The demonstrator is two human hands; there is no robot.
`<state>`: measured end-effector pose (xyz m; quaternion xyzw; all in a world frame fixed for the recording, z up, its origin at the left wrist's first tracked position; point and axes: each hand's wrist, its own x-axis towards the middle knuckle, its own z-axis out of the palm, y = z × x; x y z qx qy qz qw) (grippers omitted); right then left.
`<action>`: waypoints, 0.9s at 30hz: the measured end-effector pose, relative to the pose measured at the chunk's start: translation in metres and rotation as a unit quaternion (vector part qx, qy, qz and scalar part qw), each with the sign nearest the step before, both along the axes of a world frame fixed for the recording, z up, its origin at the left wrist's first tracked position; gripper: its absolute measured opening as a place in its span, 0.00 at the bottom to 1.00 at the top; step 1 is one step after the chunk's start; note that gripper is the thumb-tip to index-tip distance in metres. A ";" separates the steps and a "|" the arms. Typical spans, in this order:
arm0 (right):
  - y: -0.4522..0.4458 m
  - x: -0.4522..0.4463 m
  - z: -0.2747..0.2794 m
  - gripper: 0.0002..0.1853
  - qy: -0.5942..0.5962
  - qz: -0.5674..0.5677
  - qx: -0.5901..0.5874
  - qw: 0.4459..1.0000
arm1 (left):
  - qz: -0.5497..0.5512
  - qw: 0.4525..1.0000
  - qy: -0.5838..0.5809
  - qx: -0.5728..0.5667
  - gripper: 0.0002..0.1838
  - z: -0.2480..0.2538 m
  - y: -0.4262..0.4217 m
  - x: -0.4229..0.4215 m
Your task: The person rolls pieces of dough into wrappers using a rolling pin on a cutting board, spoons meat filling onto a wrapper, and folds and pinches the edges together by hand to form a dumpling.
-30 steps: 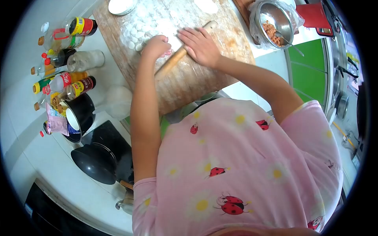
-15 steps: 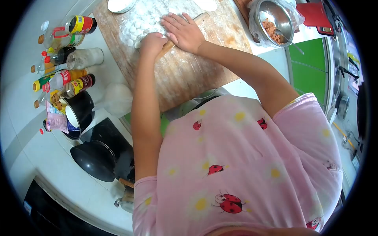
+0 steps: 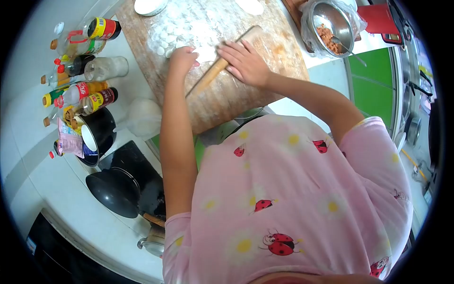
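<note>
Broad, flour-dusted wooden board [image 3: 222, 102] lies flat beneath both hands; round stainless-steel bowl [image 3: 341, 19], partly wrapped in clear plastic, stands beside its right edge, holding orange-brown crumbly filling [image 3: 327, 39] and a metal spoon [image 3: 342, 46]; long, pale wooden rolling pin [image 3: 215, 71] lies diagonally across the board, between the left hand and the right wrist; right hand [image 3: 247, 64] rests palm down over the pin, fingers slightly spread; left hand [image 3: 183, 60] is beside the pin, fingers curled inward at the edge of a thin, white dough disc [image 3: 205, 54]; whether they pinch it, cannot tell; round white bowl [image 3: 150, 5] sits at the board's far left; small white dough pieces [image 3: 169, 39] lie clustered beyond the left hand, coated in flour.
</note>
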<state>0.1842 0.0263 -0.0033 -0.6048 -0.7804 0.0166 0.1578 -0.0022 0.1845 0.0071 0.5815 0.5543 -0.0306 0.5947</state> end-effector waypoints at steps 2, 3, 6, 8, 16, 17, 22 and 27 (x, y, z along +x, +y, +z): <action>-0.019 0.001 0.002 0.26 -0.006 0.000 -0.030 1.000 | 0.008 0.998 -0.033 -0.049 0.10 0.002 -0.007 -0.004; -0.011 -0.002 0.002 0.26 -0.002 -0.002 -0.015 1.000 | -0.038 0.999 -0.006 0.002 0.10 0.001 -0.008 -0.003; 0.050 -0.013 0.001 0.26 0.001 -0.011 0.036 0.999 | -0.063 0.986 0.018 0.151 0.11 -0.014 -0.005 0.009; 0.042 -0.013 -0.002 0.26 0.011 -0.018 0.032 0.999 | -0.038 0.994 0.027 0.099 0.12 -0.020 -0.002 0.004; 0.022 -0.011 0.001 0.27 0.017 -0.008 0.005 1.000 | -0.033 0.999 -0.023 0.037 0.12 -0.001 -0.013 0.000; 0.040 -0.016 0.001 0.28 0.017 -0.011 0.011 1.000 | -0.074 0.994 -0.007 0.078 0.11 -0.004 -0.011 0.002; -0.007 -0.003 -0.001 0.28 0.003 0.000 -0.031 1.000 | 0.024 0.998 -0.035 0.054 0.12 -0.005 -0.011 -0.013; 0.021 -0.013 0.000 0.28 -0.003 0.004 -0.019 1.000 | -0.064 0.997 -0.018 0.027 0.14 0.020 -0.016 -0.009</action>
